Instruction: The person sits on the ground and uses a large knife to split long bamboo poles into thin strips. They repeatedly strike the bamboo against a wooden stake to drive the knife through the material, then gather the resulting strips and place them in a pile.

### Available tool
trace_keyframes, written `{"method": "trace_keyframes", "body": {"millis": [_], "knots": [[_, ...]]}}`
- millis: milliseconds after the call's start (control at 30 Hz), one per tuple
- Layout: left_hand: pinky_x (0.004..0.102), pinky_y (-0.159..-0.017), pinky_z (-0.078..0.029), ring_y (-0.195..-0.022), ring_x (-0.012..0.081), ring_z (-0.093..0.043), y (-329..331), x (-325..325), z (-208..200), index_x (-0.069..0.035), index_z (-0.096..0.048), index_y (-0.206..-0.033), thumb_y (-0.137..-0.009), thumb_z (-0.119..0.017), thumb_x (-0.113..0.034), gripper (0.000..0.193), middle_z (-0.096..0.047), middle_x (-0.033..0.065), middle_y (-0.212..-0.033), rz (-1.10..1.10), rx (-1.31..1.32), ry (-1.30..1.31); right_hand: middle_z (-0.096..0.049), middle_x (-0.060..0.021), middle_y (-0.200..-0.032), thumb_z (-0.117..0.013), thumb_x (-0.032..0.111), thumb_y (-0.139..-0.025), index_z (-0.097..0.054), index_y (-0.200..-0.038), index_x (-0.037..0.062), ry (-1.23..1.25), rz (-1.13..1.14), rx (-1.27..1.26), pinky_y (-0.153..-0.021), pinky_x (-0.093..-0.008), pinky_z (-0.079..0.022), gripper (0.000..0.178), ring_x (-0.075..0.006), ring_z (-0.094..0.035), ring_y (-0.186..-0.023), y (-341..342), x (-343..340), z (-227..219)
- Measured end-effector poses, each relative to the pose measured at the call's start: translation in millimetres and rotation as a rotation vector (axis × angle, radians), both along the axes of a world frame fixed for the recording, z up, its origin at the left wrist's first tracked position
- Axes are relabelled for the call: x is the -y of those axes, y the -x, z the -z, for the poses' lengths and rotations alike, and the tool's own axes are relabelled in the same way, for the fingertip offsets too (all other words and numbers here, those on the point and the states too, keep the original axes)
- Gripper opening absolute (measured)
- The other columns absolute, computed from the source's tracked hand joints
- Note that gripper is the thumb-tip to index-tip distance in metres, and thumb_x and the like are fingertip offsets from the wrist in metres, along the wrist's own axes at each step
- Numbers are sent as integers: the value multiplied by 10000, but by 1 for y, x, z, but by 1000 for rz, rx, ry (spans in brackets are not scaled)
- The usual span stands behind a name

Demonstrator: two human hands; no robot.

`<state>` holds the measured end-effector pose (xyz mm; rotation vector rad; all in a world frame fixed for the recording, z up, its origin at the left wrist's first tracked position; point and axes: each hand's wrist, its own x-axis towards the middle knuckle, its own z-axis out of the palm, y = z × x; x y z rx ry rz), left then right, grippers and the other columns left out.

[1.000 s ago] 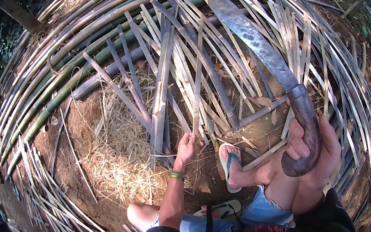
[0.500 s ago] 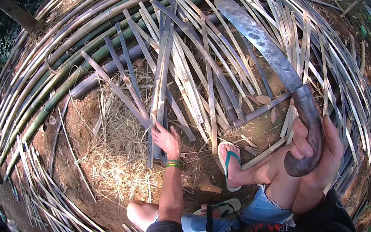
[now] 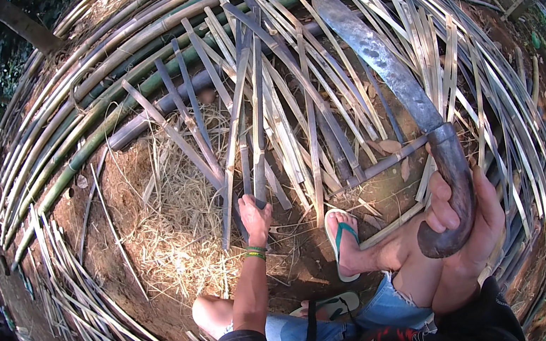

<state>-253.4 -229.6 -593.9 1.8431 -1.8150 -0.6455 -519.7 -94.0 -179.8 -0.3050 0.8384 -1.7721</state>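
The left hand (image 3: 254, 220) has its fingers curled on the lower end of a long, flat, grey-brown split bamboo strip (image 3: 259, 137), which runs from the hand toward twelve to one o'clock; whether more than one strip is gripped is hidden. A green and yellow band (image 3: 255, 252) circles that wrist.

At about three o'clock from it, the right hand (image 3: 485, 214) has its fingers wrapped around the dark, hooked handle of a large machete with a broad, mottled steel blade (image 3: 379, 53). The blade points toward eleven o'clock, above more pale split bamboo strips (image 3: 323, 102).

From the left hand, loose straw-coloured shavings (image 3: 180, 235) lie just beside it at nine o'clock, a scattered pile of thin, pale sticks (image 3: 100, 316) at eight, and long, round green bamboo poles (image 3: 87, 148) at ten. A foot in a white-soled sandal with a green strap (image 3: 347, 248) rests on brown soil at four.
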Motion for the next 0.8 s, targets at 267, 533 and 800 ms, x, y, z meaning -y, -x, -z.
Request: {"method": "trace_keyframes", "body": {"millis": [267,533,800], "knots": [[501,-999,-383,-1190,383,-459,26,-2,-23,-59,-552,-1235,-796,-754,-401,592,-495,187,-1252,30,73,143,-517,-138,-931,-308,349,-1057,-404,-1350,-56,-13,1,24,-545,-256,-401,508,-99,-462,-559,-2,-5,-1],[495,-948,-437,-1125,380,-539,-42,37,9,-15,-479,-1293,-822,-717,-230,570,-549,182,-1210,-166,266,-31,-517,-137,-923,-301,344,-1059,-392,-1366,-54,-38,46,-5,-538,-257,-408,512,-96,-453,-553,-4,-10,0],[440,-725,-479,-758,357,-610,-25,22,-10,19,-621,-975,-830,-736,-233,313,-605,177,-781,-163,-194,-57,-510,-131,-916,-312,356,-1055,-357,-1406,-46,-35,37,0,-530,-248,-399,535,-91,-448,-552,-1,-7,-1]]}}
